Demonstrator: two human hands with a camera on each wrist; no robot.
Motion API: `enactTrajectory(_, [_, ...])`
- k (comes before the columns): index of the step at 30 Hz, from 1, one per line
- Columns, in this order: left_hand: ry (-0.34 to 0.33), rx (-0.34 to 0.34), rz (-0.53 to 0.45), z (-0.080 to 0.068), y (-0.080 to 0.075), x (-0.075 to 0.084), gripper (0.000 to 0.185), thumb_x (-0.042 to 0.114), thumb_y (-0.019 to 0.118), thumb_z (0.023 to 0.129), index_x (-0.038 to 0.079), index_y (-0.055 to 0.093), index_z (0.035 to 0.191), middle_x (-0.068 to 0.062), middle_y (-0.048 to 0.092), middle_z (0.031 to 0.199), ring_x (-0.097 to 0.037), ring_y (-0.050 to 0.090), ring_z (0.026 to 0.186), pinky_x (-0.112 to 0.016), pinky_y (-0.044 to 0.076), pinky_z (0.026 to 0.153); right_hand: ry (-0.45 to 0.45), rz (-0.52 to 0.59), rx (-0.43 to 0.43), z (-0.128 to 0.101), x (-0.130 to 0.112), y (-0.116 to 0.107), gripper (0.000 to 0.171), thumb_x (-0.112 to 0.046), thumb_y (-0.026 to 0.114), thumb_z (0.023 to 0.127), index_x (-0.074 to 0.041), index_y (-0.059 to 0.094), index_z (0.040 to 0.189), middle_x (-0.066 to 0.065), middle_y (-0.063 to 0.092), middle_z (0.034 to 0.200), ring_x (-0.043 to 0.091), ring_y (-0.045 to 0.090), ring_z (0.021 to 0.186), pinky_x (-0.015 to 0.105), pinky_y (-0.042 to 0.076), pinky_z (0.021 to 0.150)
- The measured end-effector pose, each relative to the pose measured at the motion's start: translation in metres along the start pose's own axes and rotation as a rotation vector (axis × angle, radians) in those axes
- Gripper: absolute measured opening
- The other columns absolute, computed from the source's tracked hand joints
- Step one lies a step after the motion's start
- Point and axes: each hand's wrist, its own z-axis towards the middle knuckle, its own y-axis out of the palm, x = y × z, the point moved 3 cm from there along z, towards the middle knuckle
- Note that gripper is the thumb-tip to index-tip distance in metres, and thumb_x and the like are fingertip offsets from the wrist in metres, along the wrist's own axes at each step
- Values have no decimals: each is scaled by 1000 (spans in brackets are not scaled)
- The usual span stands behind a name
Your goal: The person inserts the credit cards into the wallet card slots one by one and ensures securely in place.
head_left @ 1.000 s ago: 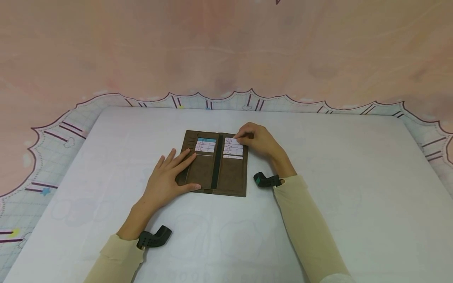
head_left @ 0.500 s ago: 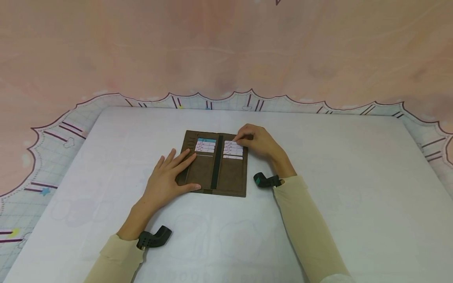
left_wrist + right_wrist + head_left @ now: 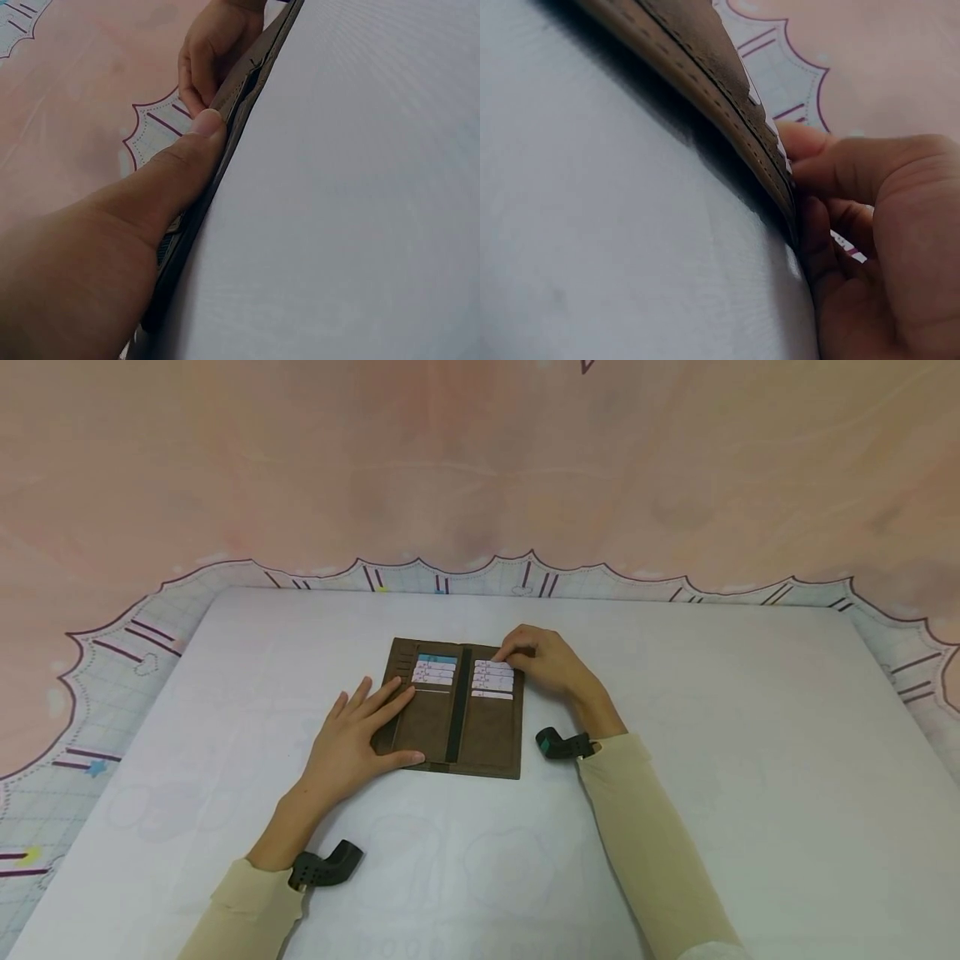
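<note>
A brown bifold wallet [image 3: 491, 739] lies spread open on the white table, with a dark strip down its fold. White cards [image 3: 432, 673] and a blue-topped card [image 3: 437, 658] fill slots in its left half. More white cards [image 3: 492, 681] sit stepped in the right half's slots. My left hand [image 3: 348, 747] rests on the wallet's left side, fingers spread and straight, thumb [image 3: 184, 161] along its near edge. My right hand [image 3: 551, 660] pinches the topmost card [image 3: 486, 664] of the right half between thumb and index finger; its other fingers are curled by the wallet's edge [image 3: 772, 176].
The white tabletop [image 3: 750, 735] stretches around the wallet on all sides. Behind it is a scalloped, patterned cloth border [image 3: 472, 581] against a pinkish backdrop [image 3: 480, 460]. Black wrist cameras [image 3: 327, 864] are strapped at both sleeves.
My right hand has moved slightly toward me, and the topmost white card on the right half has slid lower into its slot. My left hand has stayed in place on the wallet.
</note>
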Motion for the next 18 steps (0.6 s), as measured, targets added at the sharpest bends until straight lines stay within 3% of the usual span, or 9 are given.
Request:
enactTrajectory(9, [34, 23, 11, -3, 1, -2, 90, 53, 76, 74, 20, 38, 148, -8, 31, 154, -39, 14, 142, -58, 6, 113, 46, -60, 39, 0, -8, -2, 23, -6, 53, 96, -12, 74, 104, 2, 66, 108, 17, 58, 103, 35, 46, 93])
enactTrajectory(14, [37, 13, 24, -3, 0, -1, 89, 53, 76, 74, 18, 39, 148, -8, 31, 153, -39, 15, 142, -59, 7, 112, 14, -66, 101, -12, -24, -20, 24, -8, 54, 97, -7, 69, 116, 6, 66, 113, 20, 60, 102, 34, 49, 89])
enactTrajectory(18, [33, 3, 28, -2, 0, 0, 89, 53, 76, 75, 16, 39, 148, -9, 32, 153, -39, 17, 142, -61, 7, 112, -24, -111, 125, -28, -33, -37, 28, -14, 55, 98, -6, 64, 123, 8, 62, 122, 23, 57, 111, 38, 48, 92])
